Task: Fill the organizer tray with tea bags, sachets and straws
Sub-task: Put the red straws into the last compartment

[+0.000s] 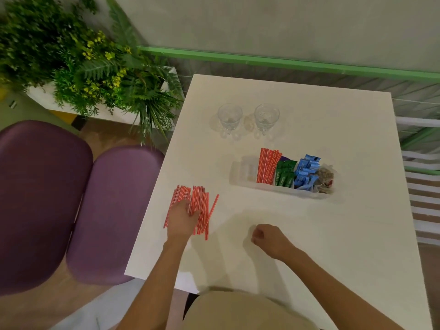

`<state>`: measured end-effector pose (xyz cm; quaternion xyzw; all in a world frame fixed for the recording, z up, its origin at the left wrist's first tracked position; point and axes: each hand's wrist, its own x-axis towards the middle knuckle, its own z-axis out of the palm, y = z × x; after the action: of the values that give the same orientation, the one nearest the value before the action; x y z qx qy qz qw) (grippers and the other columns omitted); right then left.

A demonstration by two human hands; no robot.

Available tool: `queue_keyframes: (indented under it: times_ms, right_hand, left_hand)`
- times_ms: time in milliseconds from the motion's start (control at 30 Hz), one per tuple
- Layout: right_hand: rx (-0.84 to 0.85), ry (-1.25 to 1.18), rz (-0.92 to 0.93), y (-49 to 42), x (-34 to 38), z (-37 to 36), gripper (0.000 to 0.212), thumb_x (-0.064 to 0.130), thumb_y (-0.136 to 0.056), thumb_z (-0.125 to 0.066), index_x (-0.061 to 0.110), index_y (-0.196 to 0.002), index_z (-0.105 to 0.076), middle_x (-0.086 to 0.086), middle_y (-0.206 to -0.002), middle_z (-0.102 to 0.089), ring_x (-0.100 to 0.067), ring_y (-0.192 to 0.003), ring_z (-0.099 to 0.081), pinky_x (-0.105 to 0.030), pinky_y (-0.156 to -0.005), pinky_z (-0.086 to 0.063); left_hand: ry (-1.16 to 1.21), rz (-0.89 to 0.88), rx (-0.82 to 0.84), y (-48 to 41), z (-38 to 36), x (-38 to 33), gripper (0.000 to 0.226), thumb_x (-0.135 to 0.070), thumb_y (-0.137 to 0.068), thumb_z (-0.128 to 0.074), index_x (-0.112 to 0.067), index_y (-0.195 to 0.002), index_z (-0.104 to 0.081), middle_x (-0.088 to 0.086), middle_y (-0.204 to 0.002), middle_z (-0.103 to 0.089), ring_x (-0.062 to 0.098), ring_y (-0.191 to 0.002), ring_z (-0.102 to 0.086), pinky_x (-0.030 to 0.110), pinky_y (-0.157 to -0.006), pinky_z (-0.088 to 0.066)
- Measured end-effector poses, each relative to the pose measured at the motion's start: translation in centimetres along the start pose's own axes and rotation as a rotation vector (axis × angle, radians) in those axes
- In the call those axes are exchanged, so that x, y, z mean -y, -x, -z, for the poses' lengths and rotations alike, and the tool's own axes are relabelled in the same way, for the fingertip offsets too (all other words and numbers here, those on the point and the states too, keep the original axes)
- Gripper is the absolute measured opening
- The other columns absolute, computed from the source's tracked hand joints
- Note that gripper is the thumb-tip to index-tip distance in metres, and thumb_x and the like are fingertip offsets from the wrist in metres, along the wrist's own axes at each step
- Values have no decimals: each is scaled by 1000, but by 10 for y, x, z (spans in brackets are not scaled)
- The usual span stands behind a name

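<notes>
left hand (182,216) presses flat on loose straws (190,208) at frame's left, gathering for the tray (283,186); right hand (267,238) fisted, empty.

white tbl (309,234): straws (201,201), tray (245,173), 2 glasses (229,117)

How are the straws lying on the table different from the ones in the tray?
The loose straws lie flat on the table, fanned out with one askew; the tray straws sit bundled in one compartment of the organizer tray. The left hand rests on the loose straws; nothing touches the tray straws. Both are red with pale stripes.
</notes>
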<state>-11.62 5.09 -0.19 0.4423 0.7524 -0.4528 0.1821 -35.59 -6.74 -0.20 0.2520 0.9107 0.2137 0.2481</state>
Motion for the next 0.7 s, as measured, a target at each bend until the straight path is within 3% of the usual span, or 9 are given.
queue_keyframes:
  times_ms: [67,167,267,333,400,567,700]
  right_hand:
    - [8,20,-13,-3,1,0,11,23,-91,-57,13,-92,-61,-6,-103,-64,-21,-94,-59,-28,-81,-45]
    - [18,19,-22,-6,1,1,9,23,-91,-57,15,-87,-58,-4,-97,-62,-20,-89,-58,-26,-77,-45]
    - [26,1,-36,-9,-1,0,9,23,-91,-57,16,-84,-56,-1,-92,-61,-17,-84,-55,-25,-73,-43]
    - [21,-16,-43,-9,-2,0,10,22,-90,-56,15,-83,-56,0,-89,-59,-16,-81,-54,-25,-70,-42]
    - [18,-23,-41,-10,-4,0,10,21,-90,-56,15,-82,-56,0,-87,-59,-16,-79,-54,-25,-70,-42]
    - [9,-40,-30,-11,-6,-1,9,20,-90,-57,14,-83,-58,1,-87,-59,-15,-79,-53,-23,-68,-41]
    - [2,-66,-32,-11,-8,-2,11,19,-91,-57,9,-88,-61,-3,-90,-61,-17,-81,-55,-25,-72,-44]
  left_hand:
    - [-84,8,66,-9,0,-2,51,-32,-83,-74,-9,-126,-59,7,-118,-64,24,-104,-63,36,-92,-51]
    - [-194,-8,119,-17,-4,-4,59,-37,-81,-75,-12,-130,-53,5,-121,-60,24,-109,-61,38,-94,-51]
    - [-238,-7,87,-18,-5,-6,39,-39,-83,-72,-20,-113,-59,-3,-107,-64,17,-92,-63,31,-73,-53]
    - [-283,3,60,-16,-4,-7,20,-42,-86,-68,-26,-93,-58,-10,-86,-64,9,-74,-59,22,-55,-41]
    - [-297,18,65,-14,-3,-7,15,-43,-89,-63,-28,-88,-59,-13,-75,-62,7,-65,-57,19,-49,-35]
    - [-275,9,73,-15,-2,-2,12,-36,-93,-59,-25,-89,-63,-12,-73,-61,4,-60,-54,18,-51,-37]
    - [-293,20,77,-17,-1,1,14,-28,-94,-55,-23,-82,-61,-10,-69,-58,8,-61,-57,25,-59,-49]
